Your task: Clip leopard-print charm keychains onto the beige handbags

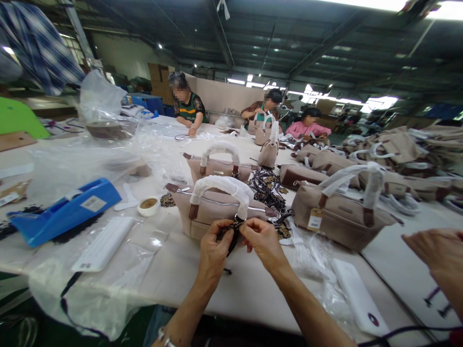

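A beige handbag (206, 209) with a foam-wrapped white handle (220, 185) stands on the white table (249, 289) in front of me. My left hand (213, 250) and my right hand (262, 241) are both pinched on a small dark strap piece (233, 236) hanging from the metal ring at the right end of the bag's handle. The fingers of both hands are closed around that piece. A second beige handbag (217, 166) stands just behind the first.
A blue tape dispenser (61, 212), a tape roll (148, 206), white foam strips (104, 243) and clear plastic bags (108, 289) lie left. More beige bags (340, 212) fill the right. Another person's arm (441, 255) enters at right. Three people sit at the far end.
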{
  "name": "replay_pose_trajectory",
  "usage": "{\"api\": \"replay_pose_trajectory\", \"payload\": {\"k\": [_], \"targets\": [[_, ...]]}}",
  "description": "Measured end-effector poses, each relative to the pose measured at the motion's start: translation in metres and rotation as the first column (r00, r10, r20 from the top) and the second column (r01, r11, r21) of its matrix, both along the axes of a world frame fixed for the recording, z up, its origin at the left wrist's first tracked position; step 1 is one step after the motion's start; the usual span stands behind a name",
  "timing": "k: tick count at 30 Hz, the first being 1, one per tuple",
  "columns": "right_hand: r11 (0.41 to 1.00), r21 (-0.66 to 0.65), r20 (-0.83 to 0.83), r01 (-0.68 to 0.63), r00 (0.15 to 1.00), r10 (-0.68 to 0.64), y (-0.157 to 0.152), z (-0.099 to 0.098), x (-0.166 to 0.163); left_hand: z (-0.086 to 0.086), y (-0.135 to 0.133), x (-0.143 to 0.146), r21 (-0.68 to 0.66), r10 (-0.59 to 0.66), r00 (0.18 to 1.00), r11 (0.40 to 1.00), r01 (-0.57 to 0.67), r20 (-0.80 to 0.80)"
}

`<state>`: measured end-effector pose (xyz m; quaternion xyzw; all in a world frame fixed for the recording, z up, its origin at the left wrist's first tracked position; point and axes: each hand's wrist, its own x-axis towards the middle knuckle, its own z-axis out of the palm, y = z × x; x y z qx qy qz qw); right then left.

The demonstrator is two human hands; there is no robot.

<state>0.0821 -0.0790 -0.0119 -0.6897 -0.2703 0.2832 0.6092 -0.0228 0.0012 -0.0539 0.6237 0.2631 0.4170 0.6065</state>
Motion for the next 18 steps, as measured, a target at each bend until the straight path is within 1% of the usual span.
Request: {"api": "replay_pose_trajectory", "payload": {"k": [2, 6, 9, 12, 15, 18], "targets": [[0.999, 0.042, -0.047, -0.017, 0.999, 0.019, 0.0, -0.002, -0.001, 0.0, 0.001, 0.0, 0.014, -0.021, 0.999, 1.0, 0.021, -0.026], [0.995, 0.095, -0.108, -0.034, 0.993, 0.044, -0.002, -0.003, -0.001, 0.003, 0.002, -0.001, -0.031, -0.07, 0.996, 0.997, 0.069, -0.046], [0.995, 0.098, -0.115, -0.032, 0.992, 0.043, -0.002, -0.004, -0.002, 0.006, 0.002, -0.001, -0.044, -0.081, 0.995, 0.996, 0.079, -0.05], [0.996, 0.087, -0.084, -0.022, 0.996, 0.03, -0.002, -0.004, -0.002, 0.011, 0.004, -0.002, -0.046, -0.092, 0.995, 0.995, 0.09, -0.046], [0.999, 0.047, -0.05, -0.012, 0.999, 0.014, -0.002, -0.005, -0.004, 0.02, 0.011, -0.004, 0.003, -0.119, 0.986, 0.993, 0.12, -0.121], [1.0, -0.004, -0.013, -0.003, 1.0, 0.003, -0.003, -0.007, -0.004, 0.03, 0.016, -0.005, 0.098, -0.111, 0.969, 0.986, 0.135, -0.222]]}}
